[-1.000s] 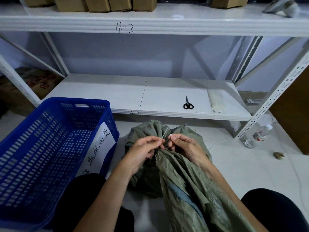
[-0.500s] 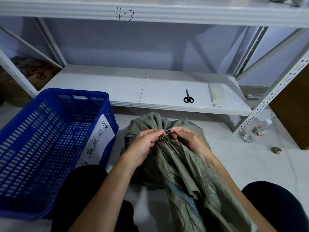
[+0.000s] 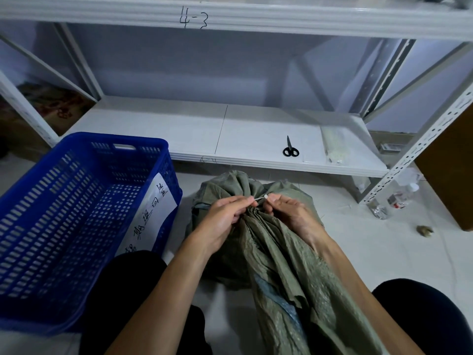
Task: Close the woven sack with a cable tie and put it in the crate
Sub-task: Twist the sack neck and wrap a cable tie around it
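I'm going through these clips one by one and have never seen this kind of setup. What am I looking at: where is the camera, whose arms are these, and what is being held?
There is no machine here. A person works with bare hands, and the one camera sits on their head, looking forward and down. So the two arms reaching in from below are the wearer's own. The left hand and the right hand both pinch a thin white cable tie at the gathered neck of a green woven sack, which lies on the floor. To the left stands a blue crate. On the low white shelf behind lie black scissors and a clear packet that seems to hold more ties.
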The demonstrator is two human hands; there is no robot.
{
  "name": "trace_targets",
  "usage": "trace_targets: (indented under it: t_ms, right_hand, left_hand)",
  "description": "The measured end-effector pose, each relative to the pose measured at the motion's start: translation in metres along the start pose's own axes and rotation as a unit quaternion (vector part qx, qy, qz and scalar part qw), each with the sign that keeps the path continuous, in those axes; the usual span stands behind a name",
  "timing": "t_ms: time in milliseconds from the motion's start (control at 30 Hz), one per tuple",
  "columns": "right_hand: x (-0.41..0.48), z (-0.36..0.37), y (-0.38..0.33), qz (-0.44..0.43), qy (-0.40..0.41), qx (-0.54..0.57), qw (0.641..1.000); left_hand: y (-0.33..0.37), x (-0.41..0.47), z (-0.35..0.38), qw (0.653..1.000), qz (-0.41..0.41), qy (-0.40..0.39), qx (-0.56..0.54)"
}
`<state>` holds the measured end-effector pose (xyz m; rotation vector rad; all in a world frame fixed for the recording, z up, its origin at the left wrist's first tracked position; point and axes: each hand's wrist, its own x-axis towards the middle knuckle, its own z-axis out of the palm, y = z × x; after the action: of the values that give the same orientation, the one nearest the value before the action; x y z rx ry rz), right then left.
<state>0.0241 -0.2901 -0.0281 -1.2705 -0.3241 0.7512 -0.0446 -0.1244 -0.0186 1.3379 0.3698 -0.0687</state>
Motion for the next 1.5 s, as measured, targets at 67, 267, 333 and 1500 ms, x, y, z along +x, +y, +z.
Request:
trace_targets:
  t_ms: [67,267,333,1500]
  right_hand:
    - [0.0,0.001,0.001,0.003,0.009,0.009,1.0]
    - [0.0,0.006,0.003,0.005,0.03,0.053,0.998]
    - [-0.001,0.006,0.002,0.007,0.029,0.057,0.998]
    - [0.001,0.023,-0.009,0.035,0.161,-0.05,0.985]
  left_hand:
    - [-0.001,0.0,0.0,1.0,0.001,0.003,0.006]
    - [-0.003,0.002,0.0,1.0,0.001,0.008,0.004]
    - [-0.004,0.003,-0.001,1.0,0.002,0.009,-0.004]
    - [-0.011,0.01,0.009,0.997,0.061,0.045,0.024]
